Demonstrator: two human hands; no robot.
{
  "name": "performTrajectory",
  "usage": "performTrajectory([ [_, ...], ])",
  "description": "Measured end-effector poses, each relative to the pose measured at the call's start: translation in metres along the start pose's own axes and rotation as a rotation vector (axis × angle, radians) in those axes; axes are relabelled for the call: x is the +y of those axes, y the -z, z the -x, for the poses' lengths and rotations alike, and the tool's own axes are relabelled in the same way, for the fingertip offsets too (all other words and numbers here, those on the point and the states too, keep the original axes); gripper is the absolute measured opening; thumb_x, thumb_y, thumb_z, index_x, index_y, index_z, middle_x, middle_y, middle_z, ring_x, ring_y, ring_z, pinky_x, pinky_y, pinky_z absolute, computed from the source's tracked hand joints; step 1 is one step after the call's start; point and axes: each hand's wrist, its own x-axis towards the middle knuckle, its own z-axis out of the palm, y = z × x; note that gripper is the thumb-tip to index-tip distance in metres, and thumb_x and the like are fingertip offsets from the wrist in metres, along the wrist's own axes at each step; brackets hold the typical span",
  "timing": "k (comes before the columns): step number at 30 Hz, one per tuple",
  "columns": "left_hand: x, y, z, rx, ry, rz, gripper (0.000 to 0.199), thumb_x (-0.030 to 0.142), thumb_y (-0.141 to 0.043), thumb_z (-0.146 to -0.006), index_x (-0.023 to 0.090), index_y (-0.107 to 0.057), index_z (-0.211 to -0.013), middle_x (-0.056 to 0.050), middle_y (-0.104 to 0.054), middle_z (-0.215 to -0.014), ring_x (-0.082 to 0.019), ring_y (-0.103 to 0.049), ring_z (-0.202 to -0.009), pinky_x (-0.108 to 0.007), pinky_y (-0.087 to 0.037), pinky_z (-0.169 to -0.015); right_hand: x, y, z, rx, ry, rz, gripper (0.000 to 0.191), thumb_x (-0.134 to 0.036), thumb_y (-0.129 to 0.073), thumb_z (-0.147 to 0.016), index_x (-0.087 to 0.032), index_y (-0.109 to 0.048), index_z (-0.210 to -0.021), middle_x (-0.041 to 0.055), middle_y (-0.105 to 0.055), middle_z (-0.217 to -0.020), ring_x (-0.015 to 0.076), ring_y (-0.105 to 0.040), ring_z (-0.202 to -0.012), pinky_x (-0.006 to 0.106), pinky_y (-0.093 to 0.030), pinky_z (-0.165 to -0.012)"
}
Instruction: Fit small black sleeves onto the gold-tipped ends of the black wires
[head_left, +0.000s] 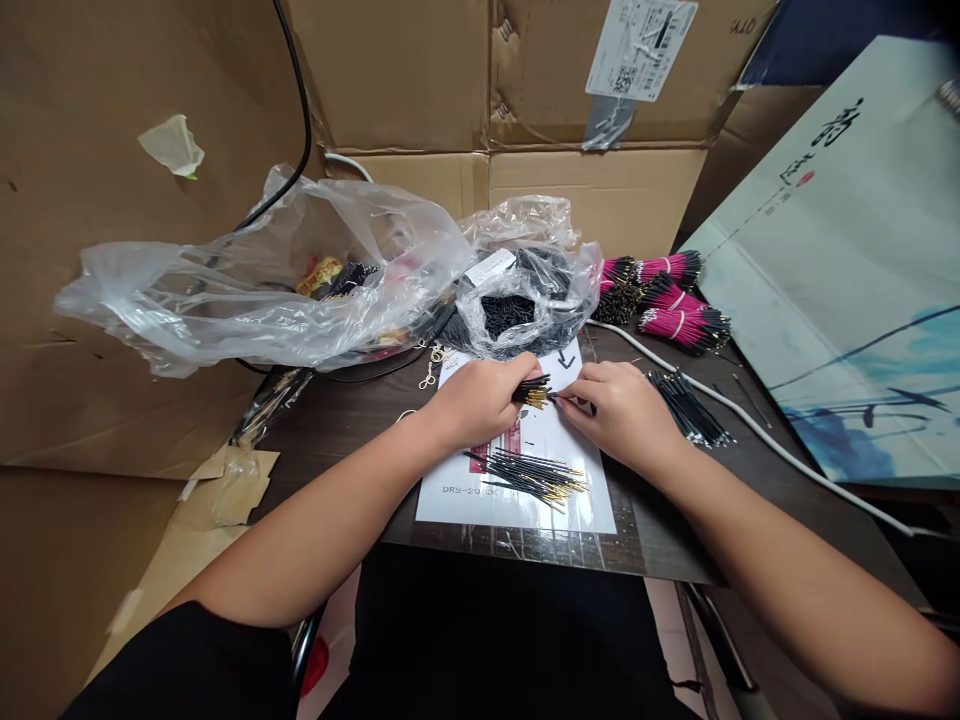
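From the head camera, the left hand [476, 400] is closed around a small bunch of gold-tipped black wires [534, 392]. The right hand [619, 415] is pinched narrowly at the bunch's end, though whether it grips a wire is too small to tell. Both hands are above a white printed sheet [592, 500], which has a loose pile of gold-tipped wires [525, 478] on it. A black wire bundle [688, 408] lies on the dark table [660, 540] near the right hand. Pink wire bundles [671, 320] and a plastic bag of black wires [517, 325] lie beyond the sheet, beside a crumpled clear bag [225, 300].
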Motion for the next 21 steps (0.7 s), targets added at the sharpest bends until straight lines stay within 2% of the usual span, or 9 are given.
performTrajectory([
  [6,-0.001,0.000,0.000,0.019,-0.026,0.009,0.032,0.014,-0.042,-0.074,0.021,-0.055,-0.103,-0.002,-0.067,-0.082,-0.020,-0.063,-0.074,-0.028,-0.043,-0.065,-0.011,-0.013,-0.002,0.007,-0.005,0.057,0.025,-0.029,-0.048,-0.091,-0.019,-0.065,-0.076,0.0023,-0.060,-0.072,0.0164,-0.052,-0.073,0.032,-0.029,-0.069],
  [12,0.000,-0.001,-0.001,0.008,-0.020,-0.040,0.032,0.014,-0.043,-0.075,0.021,-0.054,-0.103,-0.002,-0.068,-0.082,-0.021,-0.065,-0.075,-0.029,-0.043,-0.062,-0.011,-0.013,-0.005,0.042,0.037,0.076,0.022,-0.026,-0.048,-0.090,-0.016,-0.061,-0.075,0.0041,-0.058,-0.073,0.0171,-0.051,-0.073,0.032,-0.032,-0.069],
  [14,0.000,-0.002,0.000,0.009,-0.021,-0.048,0.032,0.015,-0.043,-0.075,0.021,-0.053,-0.105,-0.003,-0.069,-0.086,-0.022,-0.066,-0.077,-0.029,-0.044,-0.063,-0.009,-0.009,-0.004,0.095,0.055,-0.001,0.019,-0.026,-0.049,-0.090,-0.016,-0.062,-0.081,0.0048,-0.058,-0.076,0.0173,-0.050,-0.075,0.032,-0.035,-0.070],
  [18,0.003,-0.003,0.001,0.007,-0.022,-0.077,0.036,0.019,-0.044,-0.079,0.020,-0.051,-0.115,-0.004,-0.070,-0.083,-0.023,-0.067,-0.076,-0.029,-0.045,-0.062,-0.009,0.004,-0.001,0.298,0.105,-0.191,0.012,-0.022,-0.054,-0.087,-0.015,-0.062,-0.091,0.0057,-0.058,-0.083,0.0165,-0.050,-0.077,0.032,-0.040,-0.073],
  [21,0.007,-0.003,0.003,0.004,-0.076,-0.090,0.030,0.024,-0.044,-0.084,0.019,-0.052,-0.113,-0.003,-0.070,-0.079,-0.022,-0.067,-0.074,-0.028,-0.045,-0.059,-0.013,0.010,0.003,0.399,0.137,-0.204,0.011,-0.019,-0.059,-0.083,-0.015,-0.062,-0.093,0.0062,-0.059,-0.084,0.0172,-0.050,-0.078,0.033,-0.041,-0.072],
])
